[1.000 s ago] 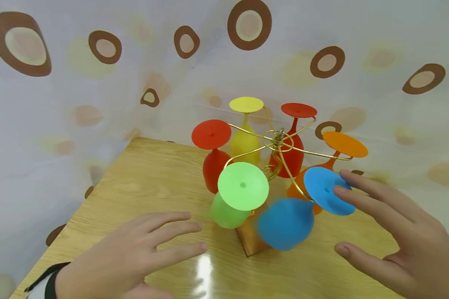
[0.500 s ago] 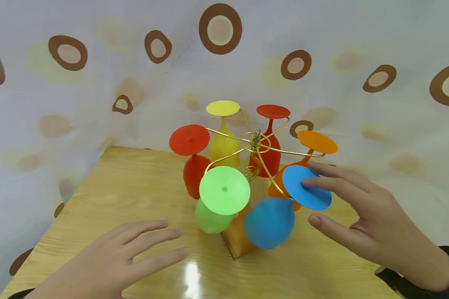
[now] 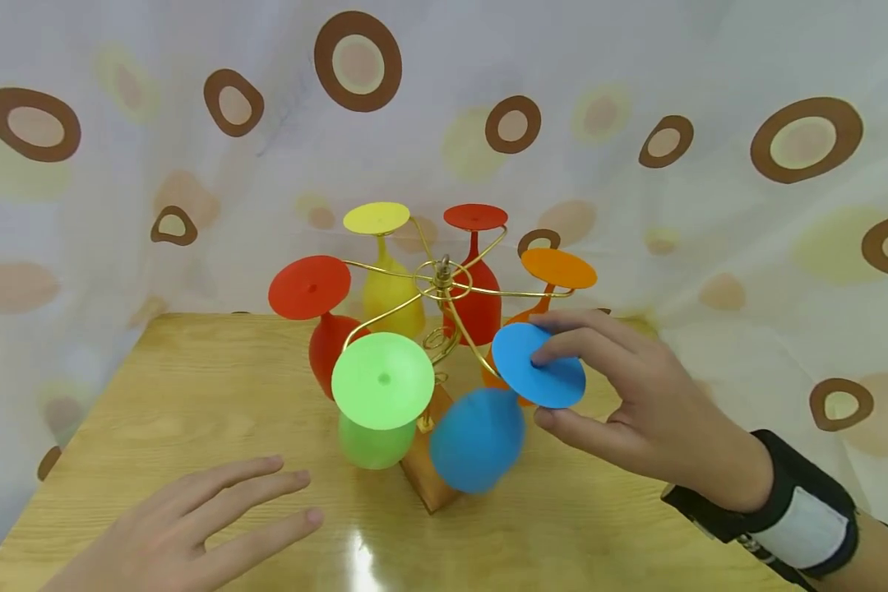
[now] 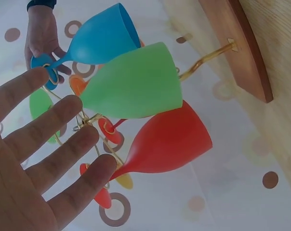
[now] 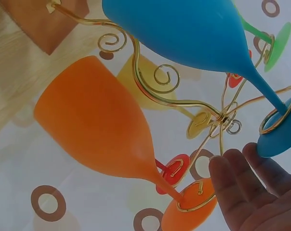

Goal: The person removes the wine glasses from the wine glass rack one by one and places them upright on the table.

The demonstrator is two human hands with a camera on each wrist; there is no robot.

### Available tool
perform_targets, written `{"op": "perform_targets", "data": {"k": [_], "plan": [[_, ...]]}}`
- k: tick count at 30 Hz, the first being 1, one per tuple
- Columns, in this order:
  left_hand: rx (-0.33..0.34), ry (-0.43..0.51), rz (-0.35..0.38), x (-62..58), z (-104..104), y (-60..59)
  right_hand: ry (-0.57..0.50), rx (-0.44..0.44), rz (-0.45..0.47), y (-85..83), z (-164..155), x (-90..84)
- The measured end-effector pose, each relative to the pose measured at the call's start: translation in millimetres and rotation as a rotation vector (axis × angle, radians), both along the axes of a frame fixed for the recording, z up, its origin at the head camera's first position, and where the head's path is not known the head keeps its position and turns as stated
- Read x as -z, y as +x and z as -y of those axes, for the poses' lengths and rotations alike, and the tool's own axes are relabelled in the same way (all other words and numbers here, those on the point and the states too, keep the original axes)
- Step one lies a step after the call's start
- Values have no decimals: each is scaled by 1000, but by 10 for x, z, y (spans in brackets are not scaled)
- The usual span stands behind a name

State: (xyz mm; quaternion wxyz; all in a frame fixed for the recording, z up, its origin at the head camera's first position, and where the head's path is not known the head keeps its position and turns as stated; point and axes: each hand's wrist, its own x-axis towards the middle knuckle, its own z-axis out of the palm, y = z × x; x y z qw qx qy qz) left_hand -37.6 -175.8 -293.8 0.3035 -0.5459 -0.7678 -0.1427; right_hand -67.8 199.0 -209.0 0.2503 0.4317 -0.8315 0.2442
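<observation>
A blue wine glass (image 3: 477, 441) hangs upside down and tilted from a gold wire rack (image 3: 442, 279). My right hand (image 3: 632, 403) holds its round foot, a finger laid over the top and the thumb at the near edge. The left hand (image 3: 192, 526) hovers over the table at front left, fingers spread, holding nothing. Nearest to it hangs a light green glass (image 3: 383, 381), with a red glass (image 4: 169, 139) beside that one in the left wrist view. An orange glass (image 5: 97, 120) hangs just past the blue one, partly hidden by the right hand in the head view.
Behind are a yellow glass (image 3: 394, 300) and another red glass (image 3: 477, 304) on the same rack. The rack rises from a brown wooden base (image 3: 431, 485) on a wood-grain table (image 3: 215, 395). A white cloth (image 3: 429, 49) with brown rings stands behind.
The head view has swung right, so the rack appears further left. My right hand has moved in from the edge of the blue foot onto it. The left hand remains spread.
</observation>
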Motion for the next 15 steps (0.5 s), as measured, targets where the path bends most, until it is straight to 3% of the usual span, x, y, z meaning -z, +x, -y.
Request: {"op": "perform_targets", "data": {"k": [3,10,15], "plan": [[25,9,14,4,-3,-5,-2,-11,1,9,27,-18],[-20,-17,59,-11,-16,29,-4,12,34,50,92,-57],[4,13,27,18,-43,29,-26,-12,42,82,161,-106]]}}
